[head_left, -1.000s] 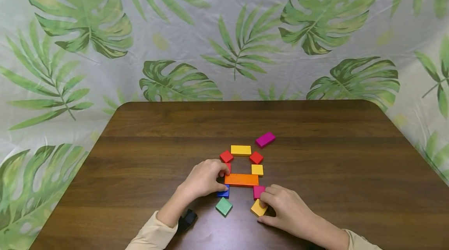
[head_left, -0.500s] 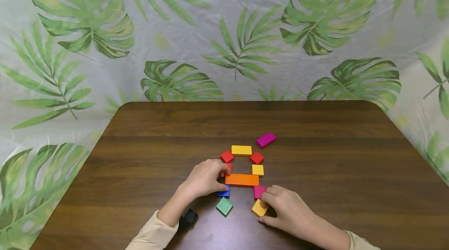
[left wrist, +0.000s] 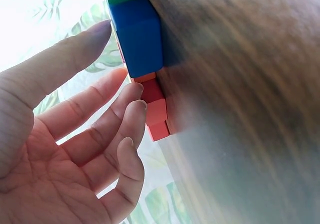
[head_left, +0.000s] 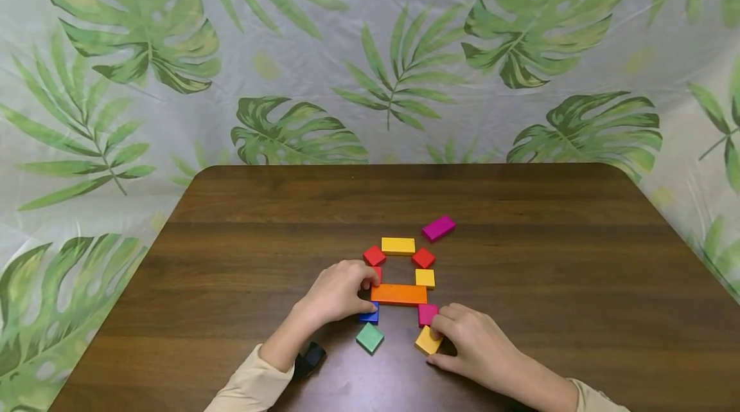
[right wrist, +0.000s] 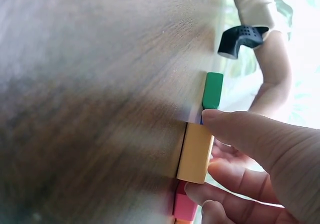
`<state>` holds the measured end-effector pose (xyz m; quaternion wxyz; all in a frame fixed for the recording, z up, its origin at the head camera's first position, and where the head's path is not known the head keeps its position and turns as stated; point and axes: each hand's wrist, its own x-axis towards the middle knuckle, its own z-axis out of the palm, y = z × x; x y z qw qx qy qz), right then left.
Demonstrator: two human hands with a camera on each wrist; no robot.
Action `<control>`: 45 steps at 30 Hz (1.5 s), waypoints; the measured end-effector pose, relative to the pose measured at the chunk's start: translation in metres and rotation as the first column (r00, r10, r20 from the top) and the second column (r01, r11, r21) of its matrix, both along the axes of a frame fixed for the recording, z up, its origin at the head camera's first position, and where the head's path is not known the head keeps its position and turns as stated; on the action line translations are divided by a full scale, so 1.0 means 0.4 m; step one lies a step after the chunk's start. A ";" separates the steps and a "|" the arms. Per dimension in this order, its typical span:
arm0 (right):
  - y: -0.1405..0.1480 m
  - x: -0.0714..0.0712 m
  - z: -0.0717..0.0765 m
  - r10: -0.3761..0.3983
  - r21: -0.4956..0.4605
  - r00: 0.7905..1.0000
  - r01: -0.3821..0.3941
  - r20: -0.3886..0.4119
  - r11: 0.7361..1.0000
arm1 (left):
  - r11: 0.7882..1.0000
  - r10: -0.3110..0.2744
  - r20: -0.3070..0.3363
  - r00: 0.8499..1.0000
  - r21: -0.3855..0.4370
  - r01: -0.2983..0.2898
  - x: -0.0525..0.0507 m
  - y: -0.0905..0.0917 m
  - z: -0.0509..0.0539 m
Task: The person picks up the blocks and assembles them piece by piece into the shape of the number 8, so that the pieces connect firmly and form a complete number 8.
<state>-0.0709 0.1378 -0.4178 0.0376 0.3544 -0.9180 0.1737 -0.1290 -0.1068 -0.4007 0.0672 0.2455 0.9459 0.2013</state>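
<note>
Flat colored blocks form a figure on the table. My left hand (head_left: 338, 291) reaches in from the left, its thumb on the blue block (head_left: 369, 318) and its fingertips at a red block (head_left: 378, 272) beside the long orange block (head_left: 399, 294). In the left wrist view the fingers (left wrist: 82, 109) are spread and loosely bent, touching rather than gripping. My right hand (head_left: 476, 341) pinches the lower yellow block (head_left: 426, 340) between thumb and fingers, with the index fingertip over its top. Touching its upper corner is a magenta block (head_left: 428, 315). A green block (head_left: 370, 339) lies left of these.
Above the orange block lie a yellow square (head_left: 424, 278), two tilted red blocks (head_left: 423, 258) and a yellow bar (head_left: 397, 245). Farther right is a loose purple block (head_left: 439, 228). A black strap device (head_left: 309, 360) sits under the left wrist. Behind the wooden table (head_left: 260, 206) hangs a leaf-print cloth.
</note>
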 end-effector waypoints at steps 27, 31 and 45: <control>0.060 -0.126 0.053 -0.061 -0.073 0.984 0.049 -0.169 0.996 | 1.000 -0.005 -0.012 1.000 0.002 0.005 0.002 -0.001 0.000; 0.068 -0.182 0.045 -0.111 -0.055 0.986 0.105 -0.126 0.993 | 1.000 -0.005 -0.006 1.000 0.002 0.005 0.002 -0.003 -0.001; 0.089 -0.366 0.009 -0.232 -0.107 0.970 0.224 -0.075 0.969 | 1.000 -0.012 -0.015 1.000 -0.006 0.012 0.000 -0.002 0.000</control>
